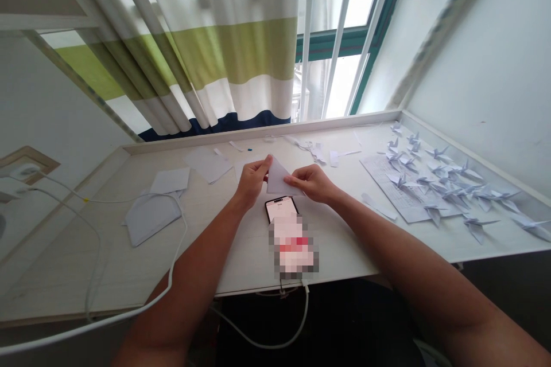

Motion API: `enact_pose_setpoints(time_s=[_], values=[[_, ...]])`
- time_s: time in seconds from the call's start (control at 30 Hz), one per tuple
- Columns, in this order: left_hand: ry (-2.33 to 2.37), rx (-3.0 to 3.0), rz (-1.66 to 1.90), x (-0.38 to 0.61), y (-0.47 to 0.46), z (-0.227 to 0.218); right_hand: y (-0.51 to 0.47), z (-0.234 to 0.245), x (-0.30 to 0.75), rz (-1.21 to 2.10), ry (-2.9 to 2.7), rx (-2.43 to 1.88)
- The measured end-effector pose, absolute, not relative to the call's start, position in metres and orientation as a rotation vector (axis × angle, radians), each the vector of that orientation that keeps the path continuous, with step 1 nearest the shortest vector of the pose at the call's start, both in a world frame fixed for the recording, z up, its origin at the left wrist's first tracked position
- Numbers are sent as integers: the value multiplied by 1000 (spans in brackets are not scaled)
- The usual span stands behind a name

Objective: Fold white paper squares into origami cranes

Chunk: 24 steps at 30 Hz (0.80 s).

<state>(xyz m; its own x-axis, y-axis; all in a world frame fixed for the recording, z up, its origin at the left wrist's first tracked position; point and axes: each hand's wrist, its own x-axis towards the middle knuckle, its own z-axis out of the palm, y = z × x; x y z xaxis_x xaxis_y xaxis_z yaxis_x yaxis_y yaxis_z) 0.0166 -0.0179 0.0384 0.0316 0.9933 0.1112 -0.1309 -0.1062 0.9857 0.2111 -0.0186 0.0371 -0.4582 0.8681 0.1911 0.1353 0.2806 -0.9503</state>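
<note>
Between my two hands is a white sheet of paper point(279, 178), folded into a triangle with its point up. My left hand point(253, 180) pinches its upper left edge, thumb and fingers near the tip. At the lower right corner my right hand point(315, 182) grips the paper, the thumb lying on its face. Both hands are closed on it, just above the table. Right below the paper a phone point(282, 212) lies on the table with its screen lit and partly blurred out.
Several folded paper cranes point(443, 172) stand at the right, some on a printed sheet point(394, 189). Loose paper squares point(157, 215) lie at the left, scraps point(318, 152) at the back. A white cable point(183, 223) loops across the left side. Curtains point(232, 51) hang behind the table point(241, 264).
</note>
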Motion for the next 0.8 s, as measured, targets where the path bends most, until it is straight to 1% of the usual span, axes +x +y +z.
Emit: enact_pose_setpoints(time_s=[0.33, 0.8], values=[[1056, 1483, 1142, 8, -20, 42, -9, 34, 222, 1286, -1674, -957], [1025, 1433, 1045, 6, -17, 37, -7, 37, 228, 1270, -1685, -917]])
